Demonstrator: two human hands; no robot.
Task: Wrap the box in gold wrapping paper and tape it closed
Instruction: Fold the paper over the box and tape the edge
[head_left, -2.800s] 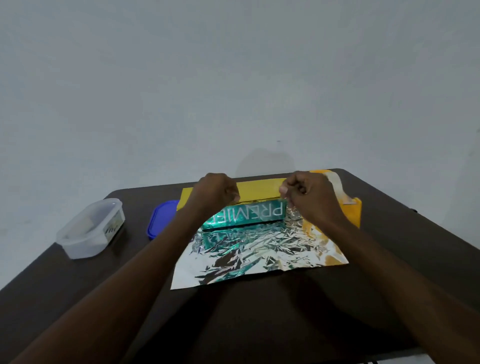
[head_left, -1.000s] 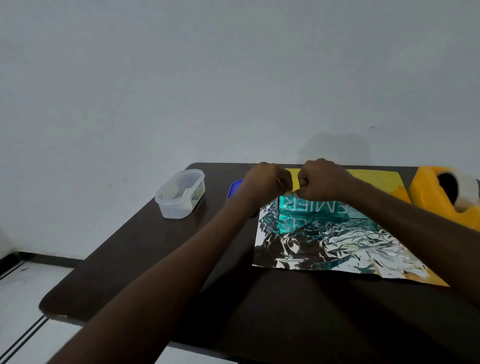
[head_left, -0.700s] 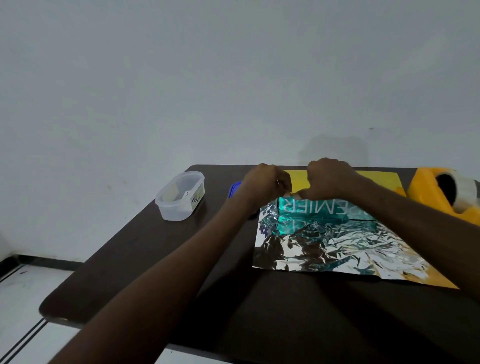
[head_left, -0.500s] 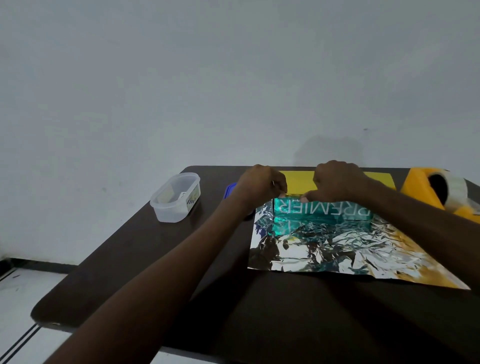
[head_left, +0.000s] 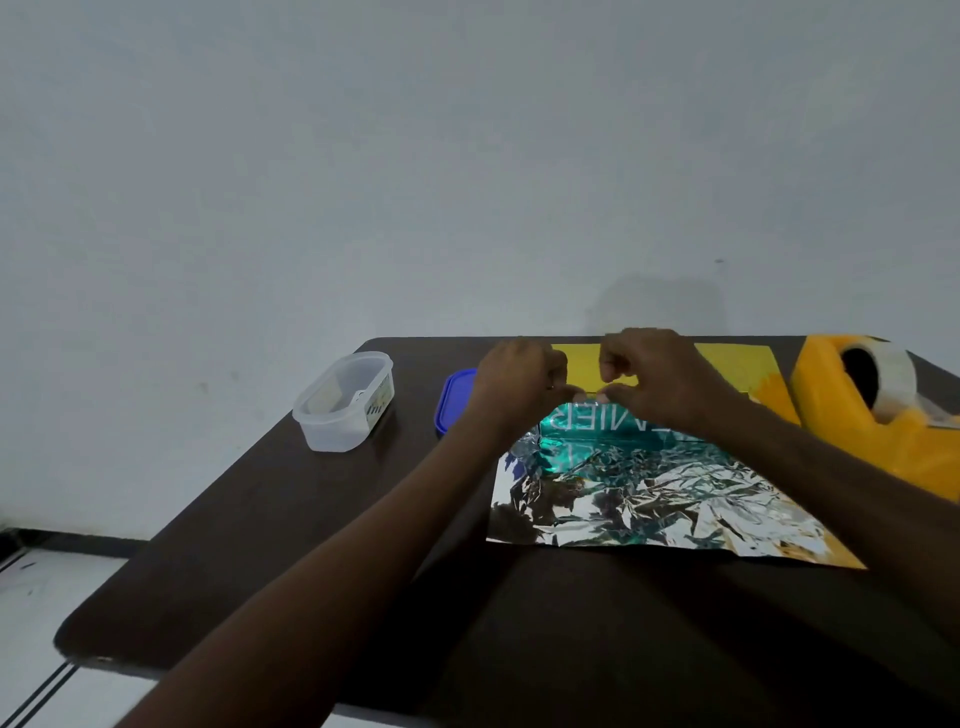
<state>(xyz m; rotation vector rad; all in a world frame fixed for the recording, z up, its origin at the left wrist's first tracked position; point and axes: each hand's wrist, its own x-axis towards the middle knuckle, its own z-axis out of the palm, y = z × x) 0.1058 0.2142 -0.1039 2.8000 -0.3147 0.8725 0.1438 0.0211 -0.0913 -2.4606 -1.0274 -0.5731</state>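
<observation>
Box (head_left: 597, 418), teal, lies on wrapping paper (head_left: 649, 499), shiny side up, on dark tabletop (head_left: 311, 519). Left hand (head_left: 519, 384) and right hand (head_left: 654, 376) side by side at box's far edge, fingers curled, grip pinching paper edge. Tape dispenser (head_left: 857, 405) at right.

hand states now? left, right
Left hand: fingers curled, pinching the gold wrapping paper over the box.
Right hand: same, pinching the paper edge.

Dim, even indoor light. A soft shadow of the hands falls on the wall (head_left: 660, 306) behind the table (head_left: 311, 519). The crumpled foil (head_left: 649, 493) throws bright glints. Wide-angle bending curves the table edges; the forearms at the bottom are slightly soft.
</observation>
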